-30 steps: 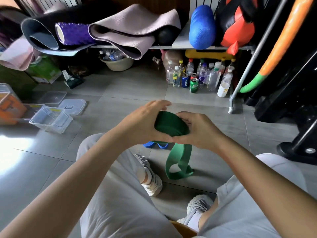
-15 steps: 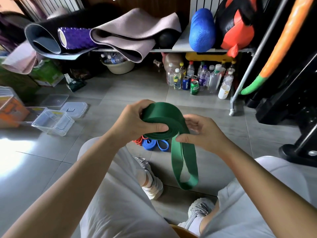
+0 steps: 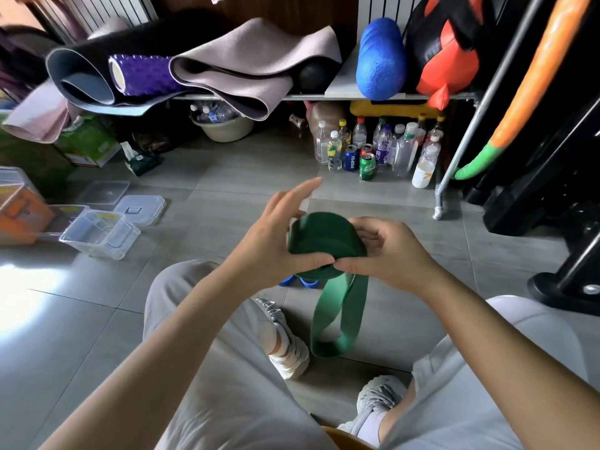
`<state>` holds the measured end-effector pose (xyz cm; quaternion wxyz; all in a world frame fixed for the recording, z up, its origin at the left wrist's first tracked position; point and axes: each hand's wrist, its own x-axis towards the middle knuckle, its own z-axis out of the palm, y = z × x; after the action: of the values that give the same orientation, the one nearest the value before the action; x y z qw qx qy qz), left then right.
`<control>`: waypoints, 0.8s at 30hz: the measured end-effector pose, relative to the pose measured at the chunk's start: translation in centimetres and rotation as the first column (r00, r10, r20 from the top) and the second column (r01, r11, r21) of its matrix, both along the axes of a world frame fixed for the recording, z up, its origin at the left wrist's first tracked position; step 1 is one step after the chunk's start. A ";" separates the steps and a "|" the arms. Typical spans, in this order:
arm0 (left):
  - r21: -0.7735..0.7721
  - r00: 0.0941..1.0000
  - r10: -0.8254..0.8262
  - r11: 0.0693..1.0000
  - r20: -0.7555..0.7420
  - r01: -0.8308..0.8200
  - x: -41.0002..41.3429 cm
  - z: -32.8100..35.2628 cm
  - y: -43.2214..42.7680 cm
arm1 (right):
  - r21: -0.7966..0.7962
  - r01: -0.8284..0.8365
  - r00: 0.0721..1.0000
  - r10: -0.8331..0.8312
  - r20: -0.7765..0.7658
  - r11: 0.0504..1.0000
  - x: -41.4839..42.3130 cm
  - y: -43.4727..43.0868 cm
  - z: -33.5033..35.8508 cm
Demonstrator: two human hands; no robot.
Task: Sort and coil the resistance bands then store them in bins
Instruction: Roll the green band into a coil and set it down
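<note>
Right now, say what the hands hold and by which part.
Both grip the green band by its rolled coil: left hand on the left side, right hand on the right. Tail hangs free.

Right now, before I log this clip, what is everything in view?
green band: one, dark green, half coiled between both hands, tail hanging loose
blue bands: count unclear, blue, floor behind the hands
clear bins: at least two, see-through, floor left
lids: two, clear, floor behind the bins
mats: two rolled, black and mauve, shelf
purple roller: one, purple, between the mats
blue roller: one, blue, shelf right
bottles and cans: a cluster, mixed colours, floor under the shelf
basin: one, beige, under the shelf
shoes: two, white, on the feet
left hand: holds the coil
right hand: pinches the band at the coil's lower edge
</note>
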<state>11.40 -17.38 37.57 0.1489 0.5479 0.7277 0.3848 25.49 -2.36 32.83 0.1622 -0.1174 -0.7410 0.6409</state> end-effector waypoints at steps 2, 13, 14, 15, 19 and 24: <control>-0.124 0.960 -0.163 0.983 -0.228 0.138 -0.1 0.7 0.1 | 0.046 -0.042 0.998 0.039 0.045 0.998 -0.1 0.0 0.0; -0.041 0.986 -0.090 0.994 0.138 0.097 -1.3 0.0 0.1 | -0.065 -0.090 0.994 0.093 0.048 0.994 0.6 0.9 0.7; 0.006 0.978 -0.072 0.997 0.198 0.072 -1.3 -0.4 0.0 | -0.071 -0.088 0.995 0.092 0.047 0.994 0.8 1.1 0.7; 0.054 0.965 -0.061 0.997 0.254 0.049 -1.2 -0.7 -0.1 | -0.079 -0.084 0.995 0.088 0.041 0.993 1.0 1.2 0.6; 0.246 0.907 -0.064 0.968 0.416 -0.045 -0.3 -2.2 -0.3 | -0.143 -0.072 0.997 0.068 -0.036 0.987 1.3 0.9 0.2; 0.123 0.939 -0.008 0.992 0.343 -0.036 0.2 -1.8 -0.8 | -0.125 -0.085 0.996 0.080 -0.044 0.988 0.8 0.7 0.8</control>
<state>11.61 -18.15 35.73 0.2353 0.4758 0.6685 0.5209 26.28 -1.64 33.61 0.1421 -0.0845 -0.6997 0.6950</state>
